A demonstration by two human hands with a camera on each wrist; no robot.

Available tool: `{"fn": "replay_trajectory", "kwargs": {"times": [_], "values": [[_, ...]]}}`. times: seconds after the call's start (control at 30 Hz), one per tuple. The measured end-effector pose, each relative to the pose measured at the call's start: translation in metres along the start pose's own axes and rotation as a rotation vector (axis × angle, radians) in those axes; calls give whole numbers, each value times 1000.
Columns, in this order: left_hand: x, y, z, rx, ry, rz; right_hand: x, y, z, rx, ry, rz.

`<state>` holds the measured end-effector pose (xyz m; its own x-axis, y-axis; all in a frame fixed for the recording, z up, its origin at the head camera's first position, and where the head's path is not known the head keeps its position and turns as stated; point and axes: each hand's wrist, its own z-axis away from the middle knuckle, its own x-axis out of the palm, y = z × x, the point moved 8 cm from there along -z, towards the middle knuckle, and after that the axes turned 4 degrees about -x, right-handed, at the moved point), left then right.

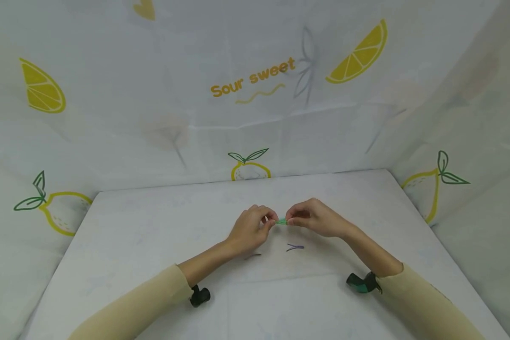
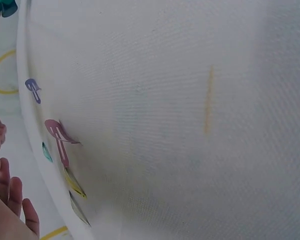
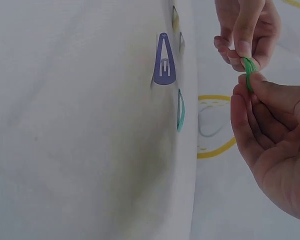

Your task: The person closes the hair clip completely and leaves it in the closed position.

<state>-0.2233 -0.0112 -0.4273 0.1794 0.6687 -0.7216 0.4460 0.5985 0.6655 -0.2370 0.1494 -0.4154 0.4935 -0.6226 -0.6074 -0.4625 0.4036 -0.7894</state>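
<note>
A small green bundle of thin strands (image 1: 282,221) is stretched between my two hands above the table. My left hand (image 1: 250,229) pinches its left end between thumb and fingertips, and my right hand (image 1: 318,219) pinches the other. The strands (image 3: 249,71) show side by side in the right wrist view. Below the hands, a purple snap hair clip (image 3: 164,80) lies on the table. The left wrist view also has a mauve snap clip (image 2: 52,128), a teal clip (image 2: 47,152), a yellow clip (image 2: 75,184) and a greyish clip (image 2: 79,209).
White cloth covers the table (image 1: 153,217), and a lemon-print curtain (image 1: 153,118) hangs behind and at both sides. Dark devices are strapped at the left wrist (image 1: 200,297) and the right wrist (image 1: 360,284).
</note>
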Motion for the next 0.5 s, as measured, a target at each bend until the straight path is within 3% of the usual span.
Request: {"fn": "replay_trajectory", "kwargs": {"times": [0.23,0.5], "values": [[0,-7,-1,-28,-2,61,-1,-5,0,15,8,20],[-2,-8,-1,-10,22,100,1,2,-2,51,6,4]]}}
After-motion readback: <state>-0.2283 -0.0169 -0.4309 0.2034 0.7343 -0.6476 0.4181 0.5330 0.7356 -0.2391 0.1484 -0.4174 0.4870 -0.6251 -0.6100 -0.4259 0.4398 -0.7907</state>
